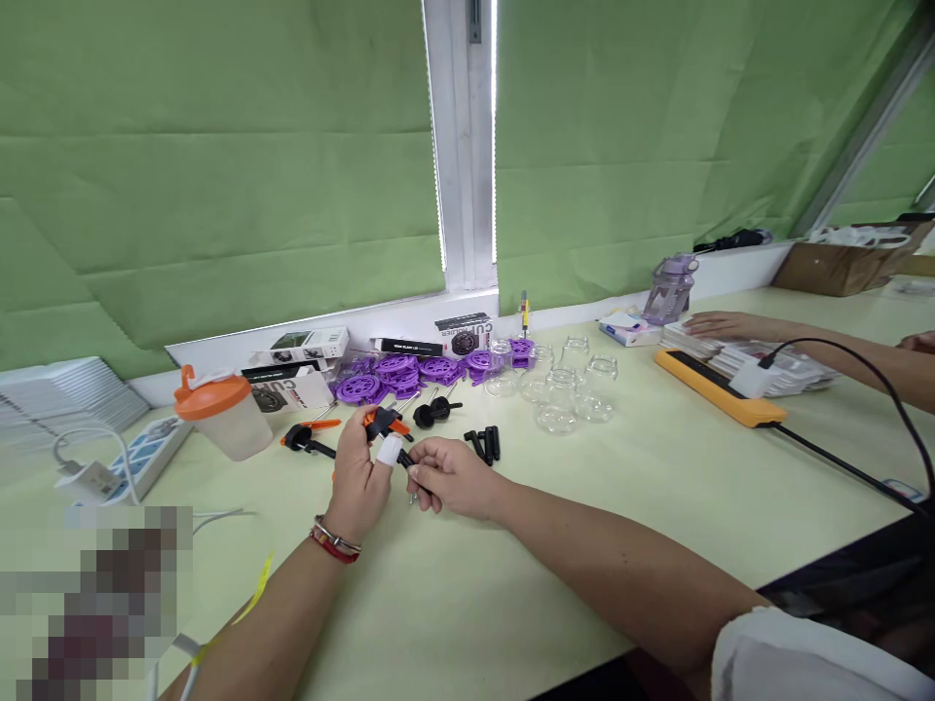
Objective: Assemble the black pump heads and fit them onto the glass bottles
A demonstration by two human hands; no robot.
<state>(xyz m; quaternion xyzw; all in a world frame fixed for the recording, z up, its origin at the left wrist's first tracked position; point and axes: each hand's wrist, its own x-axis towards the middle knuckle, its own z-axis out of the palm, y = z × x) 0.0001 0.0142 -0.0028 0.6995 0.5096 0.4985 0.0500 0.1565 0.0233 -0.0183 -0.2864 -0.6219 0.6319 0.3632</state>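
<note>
Head view: the left hand is closed around a black-and-orange part; its thumb, fitted with a white cover, lies on the near side. The right hand is closed in a pinch on a black rod. From where I stand, the governing relation is the rod's long axis: it slopes from upper left, by the part, down to lower right, into the right fingers. The part thus lies left of the right hand and slightly beyond it. Whether rod and part are joined, I cannot tell. The right hand is also nearer the loose black pieces on the table.
</note>
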